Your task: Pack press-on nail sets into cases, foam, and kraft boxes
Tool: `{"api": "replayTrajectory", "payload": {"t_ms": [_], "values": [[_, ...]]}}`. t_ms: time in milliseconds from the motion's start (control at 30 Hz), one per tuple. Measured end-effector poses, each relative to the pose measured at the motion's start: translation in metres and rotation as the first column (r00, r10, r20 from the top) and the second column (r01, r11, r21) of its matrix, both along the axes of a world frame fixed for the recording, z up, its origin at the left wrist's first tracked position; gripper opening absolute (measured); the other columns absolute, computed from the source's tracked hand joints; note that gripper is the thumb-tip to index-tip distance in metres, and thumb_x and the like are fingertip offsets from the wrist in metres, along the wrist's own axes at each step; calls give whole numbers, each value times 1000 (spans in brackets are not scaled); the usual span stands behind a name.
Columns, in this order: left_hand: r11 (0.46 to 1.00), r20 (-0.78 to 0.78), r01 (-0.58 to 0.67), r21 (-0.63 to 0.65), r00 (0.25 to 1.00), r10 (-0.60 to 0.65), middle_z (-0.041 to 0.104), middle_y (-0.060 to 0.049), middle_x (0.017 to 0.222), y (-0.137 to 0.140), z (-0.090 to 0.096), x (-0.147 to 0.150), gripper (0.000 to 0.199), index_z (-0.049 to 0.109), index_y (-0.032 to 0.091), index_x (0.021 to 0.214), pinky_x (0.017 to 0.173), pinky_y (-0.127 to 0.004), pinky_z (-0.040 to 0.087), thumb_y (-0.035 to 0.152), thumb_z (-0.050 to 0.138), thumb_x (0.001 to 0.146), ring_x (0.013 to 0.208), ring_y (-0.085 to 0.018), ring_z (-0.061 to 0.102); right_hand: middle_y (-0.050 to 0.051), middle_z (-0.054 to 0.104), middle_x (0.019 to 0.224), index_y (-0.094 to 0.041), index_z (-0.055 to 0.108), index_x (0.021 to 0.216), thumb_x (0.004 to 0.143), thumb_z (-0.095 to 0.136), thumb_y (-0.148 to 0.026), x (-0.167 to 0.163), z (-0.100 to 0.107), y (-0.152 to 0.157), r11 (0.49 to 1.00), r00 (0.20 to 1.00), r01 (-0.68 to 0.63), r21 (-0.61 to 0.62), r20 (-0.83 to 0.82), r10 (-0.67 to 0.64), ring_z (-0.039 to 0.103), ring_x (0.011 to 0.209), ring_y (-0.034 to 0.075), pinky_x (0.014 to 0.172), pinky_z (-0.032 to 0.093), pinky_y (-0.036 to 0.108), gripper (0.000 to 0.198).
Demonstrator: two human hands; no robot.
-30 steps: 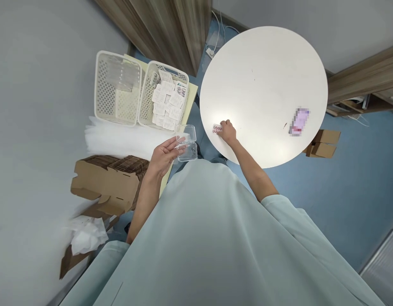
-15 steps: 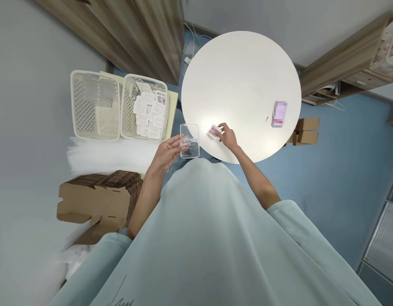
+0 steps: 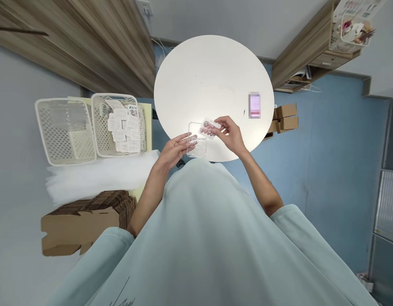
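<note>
My left hand [image 3: 174,151] grips a clear plastic case [image 3: 199,148] at its left side. The case has its lid folded back, away from me, and lies over the near edge of the round white table [image 3: 212,76]. Between the thumb and fingers of my right hand [image 3: 230,135] is a white card of press-on nails [image 3: 208,128], with rows of pinkish, glossy nails facing up. The card overlaps the right part of the raised lid; whether the two touch I cannot tell.
Left of the table, one white basket [image 3: 97,127] holds many white cards [image 3: 122,125]; another basket [image 3: 45,136] holds clear plastic pieces. White sheets [image 3: 97,174] and flattened cardboard boxes [image 3: 81,225] lie nearer. A blurred phone-like object [image 3: 254,105] rests on the table. Small cardboard boxes [image 3: 287,117] stand beyond.
My right hand has brought the card of nails left to the case. The case, in my left hand, is now over the table edge. The whole view has shifted.
</note>
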State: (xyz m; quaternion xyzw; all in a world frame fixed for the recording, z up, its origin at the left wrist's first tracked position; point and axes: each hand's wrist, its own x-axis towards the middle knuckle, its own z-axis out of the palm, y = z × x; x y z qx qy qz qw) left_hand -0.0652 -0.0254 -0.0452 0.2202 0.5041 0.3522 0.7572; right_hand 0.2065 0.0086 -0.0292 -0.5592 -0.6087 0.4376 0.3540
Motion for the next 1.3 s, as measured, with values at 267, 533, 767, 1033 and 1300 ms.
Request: {"api": "replayTrajectory", "payload": {"t_ms": [267,533,767,1033,1300], "values": [[998,12,29,55,999,-29,83,-16,135,4,7,7,55,77,16,142,125,-52,57,27,91,90,135,-32,76,4,75,106,-27,70,124,111,69,-46,-19,17,-20,965,950,-257,55,200,241,65,95,23,86,53,37,23],[995,-20,54,84,998,-53,78,-20,145,1,14,5,64,73,16,148,124,-53,56,33,92,89,142,-36,72,8,77,117,-29,72,130,113,65,-41,-23,12,-35,940,909,-329,91,299,289,63,102,29,94,53,44,22],[994,-6,50,101,999,-50,74,-20,153,-1,17,2,64,74,17,147,123,-51,57,36,93,89,146,-36,68,12,66,118,-28,75,132,114,62,-37,-32,8,-42,917,867,-349,191,438,239,59,106,31,89,53,45,24],[995,-13,42,96,999,-41,71,-20,156,-6,16,-5,68,74,17,148,121,-51,59,41,95,88,146,-37,69,12,70,113,-29,82,122,115,62,-35,-39,6,-42,901,836,-403,160,466,291,59,102,31,89,52,47,22],[996,-10,25,84,1000,-24,69,-20,159,-11,20,-18,65,75,18,146,124,-53,57,41,95,88,151,-39,65,10,76,113,-27,84,118,107,62,-76,-40,-9,-6,995,982,99,4,160,-98,68,102,28,96,59,48,55]]}}
